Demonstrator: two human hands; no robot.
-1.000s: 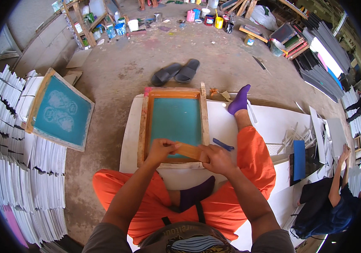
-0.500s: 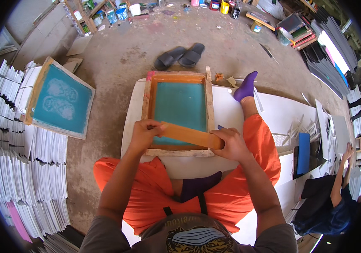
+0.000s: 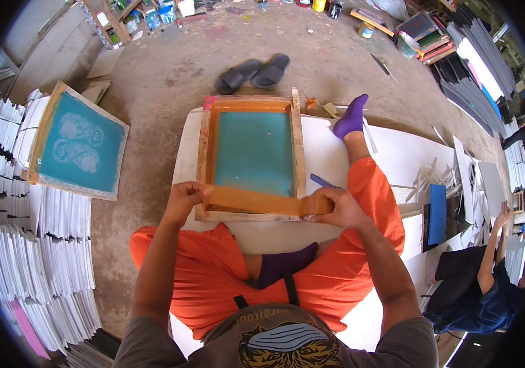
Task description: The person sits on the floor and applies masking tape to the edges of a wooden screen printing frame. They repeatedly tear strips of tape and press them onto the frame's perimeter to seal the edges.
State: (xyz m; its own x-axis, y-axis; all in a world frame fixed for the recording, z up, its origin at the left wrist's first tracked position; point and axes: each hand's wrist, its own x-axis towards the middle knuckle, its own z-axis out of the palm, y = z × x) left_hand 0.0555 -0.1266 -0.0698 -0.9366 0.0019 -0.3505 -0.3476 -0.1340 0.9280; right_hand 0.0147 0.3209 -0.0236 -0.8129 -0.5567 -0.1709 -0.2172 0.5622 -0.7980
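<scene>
A wooden-framed printing screen [image 3: 298, 150] with teal mesh [image 3: 253, 144] lies flat in front of me, brown tape lining its inner edges. A strip of brown tape [image 3: 253, 200] stretches across its near end. My left hand [image 3: 184, 201] pinches the strip's free end at the frame's near left corner. In my right hand [image 3: 343, 208] is the brown tape roll [image 3: 316, 207], gripped at the near right corner. Whether the strip touches the screen, I cannot tell. A slim blue tool [image 3: 324, 181] rests just beyond my right hand, its kind unclear.
Beneath the screen is a white board [image 3: 320, 147]. Black slides [image 3: 253, 73] lie on the floor beyond it. Another teal screen [image 3: 81, 144] leans on stacked white sheets [image 3: 60, 270] at left. At right, a co-worker [image 3: 483, 288] reaches toward a grey board [image 3: 491, 187] near white offcuts [image 3: 425, 178].
The tape strip has come down to the screen's near end and lies more level. My right hand has turned, showing the roll's side. The view has shifted slightly.
</scene>
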